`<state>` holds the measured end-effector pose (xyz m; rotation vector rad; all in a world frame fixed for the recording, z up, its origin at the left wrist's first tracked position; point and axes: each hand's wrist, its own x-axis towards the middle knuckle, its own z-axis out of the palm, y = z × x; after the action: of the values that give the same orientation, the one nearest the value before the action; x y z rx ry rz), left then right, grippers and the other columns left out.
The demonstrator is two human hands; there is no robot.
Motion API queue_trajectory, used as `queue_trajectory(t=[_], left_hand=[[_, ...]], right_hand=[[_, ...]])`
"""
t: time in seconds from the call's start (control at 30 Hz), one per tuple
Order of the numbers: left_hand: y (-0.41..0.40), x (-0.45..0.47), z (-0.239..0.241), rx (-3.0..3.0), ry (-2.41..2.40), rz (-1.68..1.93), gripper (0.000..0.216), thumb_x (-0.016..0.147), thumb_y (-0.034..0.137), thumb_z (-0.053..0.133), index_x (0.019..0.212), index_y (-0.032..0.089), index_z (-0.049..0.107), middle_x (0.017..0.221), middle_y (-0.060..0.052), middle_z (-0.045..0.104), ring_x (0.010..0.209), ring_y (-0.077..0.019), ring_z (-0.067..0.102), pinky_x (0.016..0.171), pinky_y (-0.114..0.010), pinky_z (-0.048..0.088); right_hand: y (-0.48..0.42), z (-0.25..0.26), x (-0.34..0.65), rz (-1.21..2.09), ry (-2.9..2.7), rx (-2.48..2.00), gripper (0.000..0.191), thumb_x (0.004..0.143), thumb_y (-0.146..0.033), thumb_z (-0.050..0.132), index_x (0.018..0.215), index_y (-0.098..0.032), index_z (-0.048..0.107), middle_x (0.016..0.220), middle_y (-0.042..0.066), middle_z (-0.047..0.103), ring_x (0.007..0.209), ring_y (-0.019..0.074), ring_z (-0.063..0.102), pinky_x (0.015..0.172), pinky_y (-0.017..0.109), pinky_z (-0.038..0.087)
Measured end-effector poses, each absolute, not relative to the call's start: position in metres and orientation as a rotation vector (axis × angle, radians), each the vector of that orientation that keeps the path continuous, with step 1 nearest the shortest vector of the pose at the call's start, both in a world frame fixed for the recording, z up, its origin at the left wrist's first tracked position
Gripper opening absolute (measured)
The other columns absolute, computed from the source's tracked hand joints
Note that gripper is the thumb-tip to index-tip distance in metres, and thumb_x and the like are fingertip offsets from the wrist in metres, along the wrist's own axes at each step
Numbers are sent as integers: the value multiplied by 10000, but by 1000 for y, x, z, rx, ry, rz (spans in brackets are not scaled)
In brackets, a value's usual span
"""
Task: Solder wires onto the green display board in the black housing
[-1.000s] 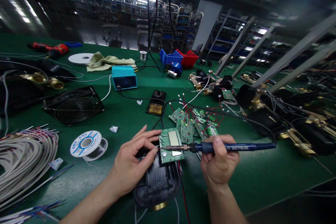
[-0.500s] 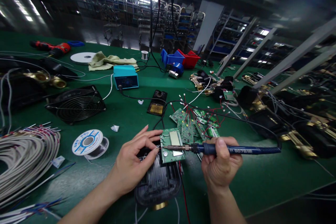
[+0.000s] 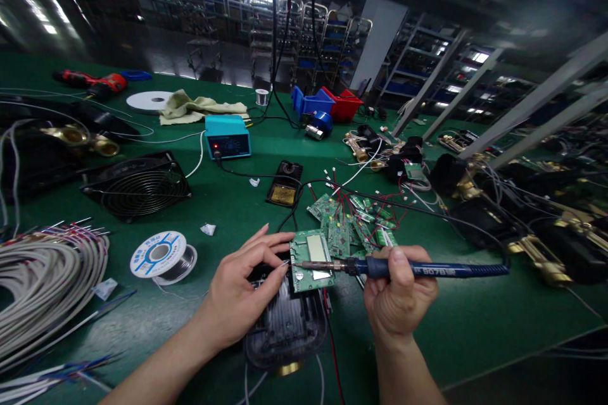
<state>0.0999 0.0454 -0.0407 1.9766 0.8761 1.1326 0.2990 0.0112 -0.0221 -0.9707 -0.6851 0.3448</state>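
My right hand (image 3: 401,294) grips the blue handle of a soldering iron (image 3: 437,269). Its metal tip reaches left across a green circuit board (image 3: 301,247) with a small display, ending near the board's left edge. At that edge my left hand (image 3: 247,285) pinches a thin wire (image 3: 287,263) between thumb and forefinger, close to the iron's tip. The other left fingers stretch toward the board's upper left corner. Under the board lies a dark, see-through housing (image 3: 285,335) with a brass fitting (image 3: 289,368) at its near end. Whether tip and wire touch is too small to tell.
A solder spool (image 3: 159,254) and coiled grey cables (image 3: 42,291) lie left. Behind are a black fan (image 3: 137,186), a teal soldering station (image 3: 228,137) and an iron stand (image 3: 284,185). More circuit boards (image 3: 337,234) with red wires lie beyond my hands; the iron's cord crosses them.
A red light now shows on the soldering station. Both hands, the iron and the board stay almost in place.
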Motion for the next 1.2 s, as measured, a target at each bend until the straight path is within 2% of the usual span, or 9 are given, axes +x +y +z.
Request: queue_trajectory(t=[0.17, 0.3, 0.47, 0.67, 0.8, 0.9, 0.97, 1.07, 1.2], left_hand=[[45, 100, -41, 1973, 872, 1132, 144, 907, 177, 564, 766, 198, 587, 1105, -133, 753, 1173, -244, 659, 1175, -601, 328], [44, 100, -41, 1971, 877, 1127, 143, 909, 174, 563, 769, 196, 587, 1108, -135, 752, 1180, -246, 654, 1178, -604, 318], [45, 100, -41, 1978, 869, 1122, 147, 908, 176, 560, 763, 195, 582, 1105, -137, 753, 1171, -254, 660, 1169, -611, 330], [45, 99, -41, 1986, 865, 1133, 145, 910, 171, 552, 770, 194, 582, 1093, -143, 755, 1174, -251, 658, 1162, -609, 342], [46, 99, -42, 1991, 864, 1138, 156, 911, 176, 554, 758, 191, 583, 1092, -147, 756, 1171, -252, 661, 1158, -604, 351], [46, 99, -42, 1997, 868, 1142, 156, 910, 176, 553, 760, 189, 591, 1108, -149, 752, 1164, -251, 665, 1151, -600, 364], [46, 99, -43, 2000, 868, 1147, 150, 910, 174, 552, 767, 191, 594, 1122, -146, 748, 1165, -249, 665, 1149, -600, 367], [46, 100, -43, 1998, 865, 1148, 147, 909, 173, 551, 771, 196, 593, 1122, -132, 751, 1172, -247, 660, 1150, -602, 364], [46, 101, -43, 2001, 868, 1148, 153, 908, 180, 553, 762, 200, 595, 1086, -116, 763, 1168, -244, 663, 1142, -584, 384]], right_hand=[[12, -24, 300, 327, -669, -962, 258, 699, -322, 789, 594, -203, 586, 457, -63, 512, 372, 90, 466, 374, 194, 406], [11, -25, 300, 359, -664, -940, 257, 705, -299, 789, 588, -201, 583, 436, -82, 464, 332, 61, 368, 348, 181, 349], [12, -21, 299, 351, -636, -939, 264, 721, -301, 771, 591, -196, 566, 441, -77, 496, 298, 40, 302, 285, 154, 238], [15, -17, 301, 390, -582, -941, 350, 704, -356, 804, 606, -188, 513, 456, -94, 498, 279, 29, 330, 255, 127, 263], [18, -19, 305, 558, -580, -918, 358, 698, -457, 833, 735, -191, 596, 452, -96, 511, 343, 63, 469, 304, 131, 370], [19, -22, 303, 758, -613, -891, 405, 681, -472, 859, 940, -224, 671, 547, -49, 659, 467, 123, 647, 401, 176, 512], [19, -24, 299, 849, -660, -838, 403, 687, -425, 873, 1006, -262, 688, 648, -24, 733, 579, 149, 725, 495, 203, 585], [18, -27, 291, 919, -740, -750, 304, 747, -364, 847, 1015, -315, 712, 732, -14, 776, 674, 157, 764, 579, 206, 621], [18, -31, 284, 938, -790, -715, 236, 801, -356, 806, 1020, -326, 724, 759, -17, 782, 698, 157, 770, 593, 200, 625]])
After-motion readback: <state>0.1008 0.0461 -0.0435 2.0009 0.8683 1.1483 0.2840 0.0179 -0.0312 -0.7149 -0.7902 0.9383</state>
